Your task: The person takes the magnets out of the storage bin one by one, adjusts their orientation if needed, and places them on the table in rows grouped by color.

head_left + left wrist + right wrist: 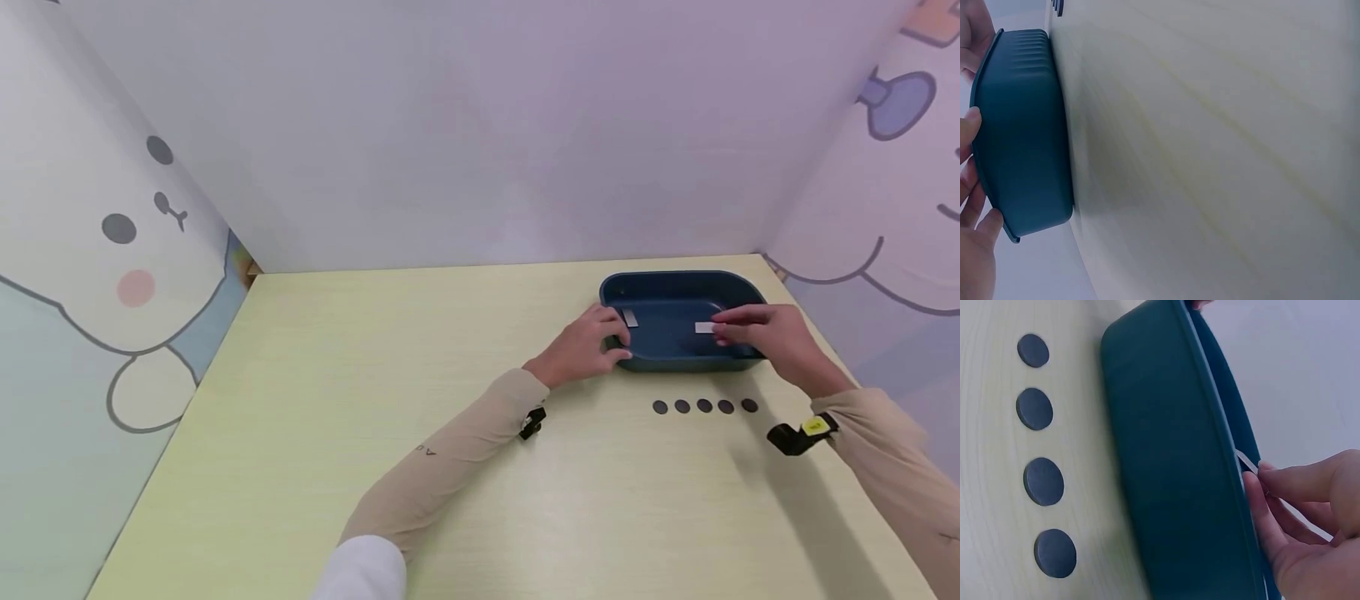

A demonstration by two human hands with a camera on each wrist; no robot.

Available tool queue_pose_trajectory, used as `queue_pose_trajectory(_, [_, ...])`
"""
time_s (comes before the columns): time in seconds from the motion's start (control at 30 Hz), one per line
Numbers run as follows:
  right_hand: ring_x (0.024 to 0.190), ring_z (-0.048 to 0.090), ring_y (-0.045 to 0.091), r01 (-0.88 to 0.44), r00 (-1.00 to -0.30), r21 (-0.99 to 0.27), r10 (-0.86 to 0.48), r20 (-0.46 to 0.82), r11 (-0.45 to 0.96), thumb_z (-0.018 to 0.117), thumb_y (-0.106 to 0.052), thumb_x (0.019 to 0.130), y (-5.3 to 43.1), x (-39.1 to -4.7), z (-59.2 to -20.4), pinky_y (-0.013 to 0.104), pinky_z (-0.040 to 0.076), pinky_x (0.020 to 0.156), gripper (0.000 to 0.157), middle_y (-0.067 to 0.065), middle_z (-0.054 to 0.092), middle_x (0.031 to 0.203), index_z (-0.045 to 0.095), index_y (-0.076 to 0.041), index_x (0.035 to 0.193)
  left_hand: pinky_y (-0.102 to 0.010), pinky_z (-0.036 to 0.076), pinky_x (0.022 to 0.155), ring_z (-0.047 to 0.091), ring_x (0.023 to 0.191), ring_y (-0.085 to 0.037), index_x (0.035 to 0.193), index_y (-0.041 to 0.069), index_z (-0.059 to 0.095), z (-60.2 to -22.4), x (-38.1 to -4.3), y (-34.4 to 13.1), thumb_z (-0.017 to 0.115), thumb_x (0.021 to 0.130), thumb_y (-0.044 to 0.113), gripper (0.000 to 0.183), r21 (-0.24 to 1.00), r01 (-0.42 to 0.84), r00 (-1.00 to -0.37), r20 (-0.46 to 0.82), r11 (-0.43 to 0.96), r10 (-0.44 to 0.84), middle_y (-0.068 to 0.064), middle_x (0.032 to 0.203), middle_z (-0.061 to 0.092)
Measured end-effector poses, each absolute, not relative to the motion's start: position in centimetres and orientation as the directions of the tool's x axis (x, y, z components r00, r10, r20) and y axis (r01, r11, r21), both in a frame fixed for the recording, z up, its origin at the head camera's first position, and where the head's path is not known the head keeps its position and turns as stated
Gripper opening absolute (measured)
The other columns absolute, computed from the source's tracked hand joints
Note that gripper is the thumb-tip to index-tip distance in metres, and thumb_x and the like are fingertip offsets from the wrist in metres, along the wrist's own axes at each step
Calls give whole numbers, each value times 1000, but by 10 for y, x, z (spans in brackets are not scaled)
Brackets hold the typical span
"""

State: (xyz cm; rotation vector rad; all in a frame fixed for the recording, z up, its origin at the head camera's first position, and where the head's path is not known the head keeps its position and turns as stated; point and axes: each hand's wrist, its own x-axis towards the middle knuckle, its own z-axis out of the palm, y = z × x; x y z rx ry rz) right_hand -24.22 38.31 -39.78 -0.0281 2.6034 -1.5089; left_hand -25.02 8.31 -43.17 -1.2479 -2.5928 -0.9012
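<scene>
A dark blue plastic basin (682, 364) stands at the back right of the table. My left hand (585, 348) grips its left rim, with fingers over the edge; in the left wrist view, fingertips (990, 220) press on that rim. Over the right part of the basin, my right hand (783, 342) pinches a small flat white rectangular piece (704, 327) between thumb and fingers. The right wrist view shows this thin piece (1247, 460) edge-on, just at the near rim. A similar whitish piece (630, 317) lies inside the basin at the left, close to my left fingers.
Several dark round discs (704, 406) lie in a row on the pale wooden table (450, 333), in front of the basin. A plain white wall (480, 133) rises behind the table, and panels with cartoon drawings flank it on both sides.
</scene>
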Motion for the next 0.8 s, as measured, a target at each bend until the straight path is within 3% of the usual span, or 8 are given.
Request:
queue_pose_trajectory(0.27, [81,70,14,79,-985,-923,-111,-129,376,68,-18,88,387,-230,-390,18,51,75,24,-3,72,90,71,-5,108,-13,34,92,45,102,-10,95,16,66,-431,-249,83,66,90,27,12,460,740,-659,353,490,664,5,103,54])
queue_pose_trajectory(0.6, [81,69,15,88,-983,-950,-130,-132,300,65,-11,90,393,-206,-389,22,52,76,20,3,72,89,71,-3,107,-13,33,92,45,100,-9,95,16,66,-434,-250,88,66,90,27,12,463,751,-645,362,470,673,6,101,54])
queue_pose_trajectory(0.8, [80,69,15,112,-980,-984,-151,-132,136,63,-1,89,394,-196,-389,23,52,76,19,6,72,91,70,1,107,-13,34,91,45,100,-9,95,16,66,-433,-249,89,66,90,27,12,464,750,-647,366,471,669,6,101,54])
